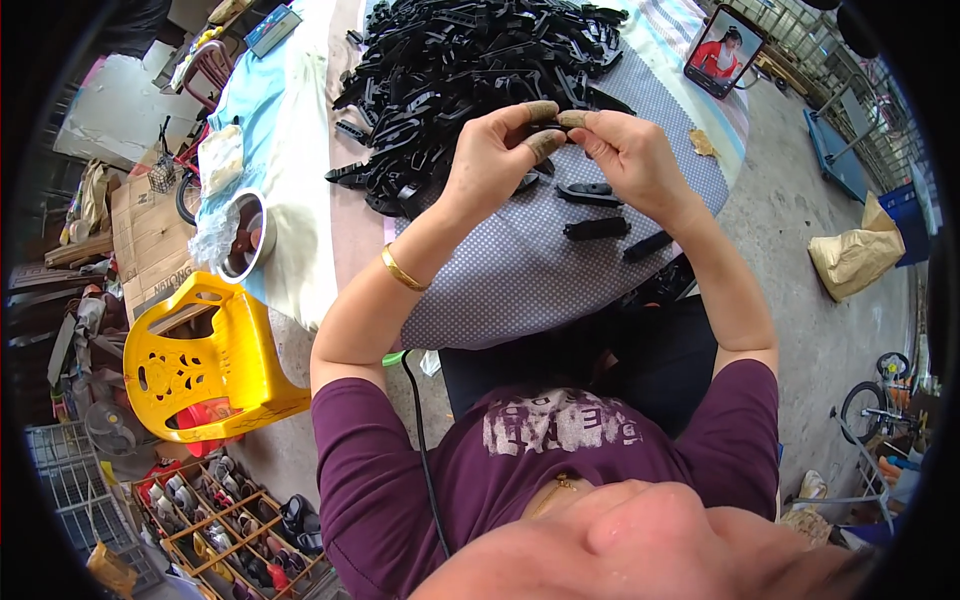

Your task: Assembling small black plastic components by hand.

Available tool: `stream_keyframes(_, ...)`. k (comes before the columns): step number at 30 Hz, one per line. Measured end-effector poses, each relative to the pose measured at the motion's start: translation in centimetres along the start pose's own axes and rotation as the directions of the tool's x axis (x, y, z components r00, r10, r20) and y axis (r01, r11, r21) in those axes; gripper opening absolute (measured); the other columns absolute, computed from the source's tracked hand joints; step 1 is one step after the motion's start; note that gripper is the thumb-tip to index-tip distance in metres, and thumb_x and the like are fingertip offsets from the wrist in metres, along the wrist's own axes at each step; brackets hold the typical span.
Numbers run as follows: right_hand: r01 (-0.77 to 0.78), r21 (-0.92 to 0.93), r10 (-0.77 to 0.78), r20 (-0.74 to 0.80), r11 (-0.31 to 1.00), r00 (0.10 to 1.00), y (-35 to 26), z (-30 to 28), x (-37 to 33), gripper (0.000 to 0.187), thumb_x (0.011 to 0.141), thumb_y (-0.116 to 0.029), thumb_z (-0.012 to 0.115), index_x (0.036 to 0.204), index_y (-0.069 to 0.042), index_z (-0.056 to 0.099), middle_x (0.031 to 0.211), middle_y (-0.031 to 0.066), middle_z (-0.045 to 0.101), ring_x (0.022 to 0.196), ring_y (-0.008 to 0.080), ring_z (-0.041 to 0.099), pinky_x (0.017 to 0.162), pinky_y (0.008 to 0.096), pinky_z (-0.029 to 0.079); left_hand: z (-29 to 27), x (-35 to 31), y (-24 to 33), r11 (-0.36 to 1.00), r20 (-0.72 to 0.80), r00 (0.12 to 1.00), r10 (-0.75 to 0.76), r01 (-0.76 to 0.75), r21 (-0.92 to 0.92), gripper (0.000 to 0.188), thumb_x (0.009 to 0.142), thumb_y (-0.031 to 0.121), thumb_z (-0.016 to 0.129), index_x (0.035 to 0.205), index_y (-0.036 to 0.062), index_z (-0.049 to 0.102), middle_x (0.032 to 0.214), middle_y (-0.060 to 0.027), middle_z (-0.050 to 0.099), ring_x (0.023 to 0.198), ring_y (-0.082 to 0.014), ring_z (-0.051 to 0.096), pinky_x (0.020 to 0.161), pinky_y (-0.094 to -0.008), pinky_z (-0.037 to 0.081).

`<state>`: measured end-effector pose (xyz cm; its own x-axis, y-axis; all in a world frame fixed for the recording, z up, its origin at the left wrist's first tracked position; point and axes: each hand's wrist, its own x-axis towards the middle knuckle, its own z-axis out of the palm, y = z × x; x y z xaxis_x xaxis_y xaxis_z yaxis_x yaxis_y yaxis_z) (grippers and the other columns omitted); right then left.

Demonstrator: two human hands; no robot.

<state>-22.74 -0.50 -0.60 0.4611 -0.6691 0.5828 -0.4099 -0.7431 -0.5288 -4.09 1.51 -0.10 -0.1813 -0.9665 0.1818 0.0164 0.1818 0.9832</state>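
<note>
Over the near side of the table, my left hand (488, 158) and my right hand (634, 162) meet fingertip to fingertip. Both are closed in a pinch on a small black plastic part, mostly hidden by the fingers. Tan coverings wrap some fingertips of each hand. Just beyond them spreads a big heap of black plastic parts (440, 90). Nearer to me, below my right hand, lie a long black piece (588, 194), a blocky black piece (597, 229) and another dark piece (648, 246) at the table's edge.
A patterned cloth (480, 290) covers the table. At the far right stands a phone (722, 52). On the left are a metal bowl (266, 238) and a yellow plastic chair (255, 370). A brown paper bag (850, 260) sits on the floor at right, a shoe rack (215, 535) at lower left.
</note>
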Motion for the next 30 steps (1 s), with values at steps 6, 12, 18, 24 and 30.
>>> stream_keyframes(6, 0.054, -0.042, -0.055, -0.016, 0.998, 0.998, -0.8, -1.7, 0.3, 0.029, 0.083, -0.017, 0.067, 0.104, 0.002, 0.063, 0.092, 0.0107, 0.066, 0.084, 0.021, 0.062, 0.079, 0.0301, 0.048, -0.3, 0.0, 0.6, 0.99, 0.065, 0.991, 0.121, -0.125, 0.07, 0.034, 0.081, -0.001, 0.066, 0.114, -0.0026, 0.059, 0.101, -0.0094, 0.067, 0.087, -0.0113, 0.063, 0.079, -0.0224, 0.052)
stream_keyframes(12, -0.182, 0.068, 0.167, 0.175, 0.981, 0.97, -0.8, -2.1, -0.6, 0.027, 0.079, -0.014, 0.071, 0.1, 0.001, 0.064, 0.091, 0.0095, 0.067, 0.081, 0.0187, 0.061, 0.078, 0.029, 0.048, 0.0, -0.5, 0.6, 0.91, 0.119, 0.958, 0.263, -0.287, 0.299, 0.036, 0.079, -0.003, 0.066, 0.115, -0.0027, 0.059, 0.098, -0.0085, 0.067, 0.086, -0.0097, 0.062, 0.079, -0.0223, 0.052)
stream_keyframes(18, -0.261, 0.117, 0.233, 0.215, 0.958, 0.948, -0.3, -3.0, -1.8, 0.03, 0.083, -0.017, 0.068, 0.108, -0.001, 0.063, 0.097, 0.0082, 0.066, 0.085, 0.0169, 0.06, 0.08, 0.0267, 0.047, 0.8, -0.8, 0.1, 0.957, 0.13, 0.967, 0.217, -0.238, 0.167, 0.032, 0.083, 0.002, 0.065, 0.113, -0.0015, 0.06, 0.089, -0.0074, 0.067, 0.08, -0.0089, 0.062, 0.071, -0.0223, 0.052)
stream_keyframes(24, -0.314, 0.128, 0.266, 0.297, 0.941, 0.917, 0.4, -3.9, -6.7, 0.091, 0.068, -0.043, 0.077, 0.139, -0.006, 0.034, 0.13, 0.0088, 0.052, 0.124, 0.0222, 0.045, 0.103, 0.0359, 0.033, 2.5, -2.3, -2.6, 0.918, 0.213, 0.954, 0.212, -0.269, 0.292, 0.027, 0.085, 0.009, 0.062, 0.11, -0.0022, 0.058, 0.09, -0.0156, 0.066, 0.079, -0.0219, 0.065, 0.072, -0.0296, 0.05)
stream_keyframes(30, -0.065, -0.254, 0.09, 0.087, 0.965, 0.992, -0.6, -0.7, -12.1, 0.069, 0.064, -0.023, 0.076, 0.125, -0.002, 0.049, 0.12, 0.019, 0.054, 0.112, 0.035, 0.052, 0.102, 0.0384, 0.036, 6.1, -6.6, -5.1, 0.569, 0.445, 0.826, 0.345, -0.561, 0.601, 0.041, 0.077, 0.015, 0.065, 0.113, 0.0008, 0.052, 0.114, -0.0191, 0.05, 0.108, -0.0379, 0.046, 0.095, -0.0438, 0.037)
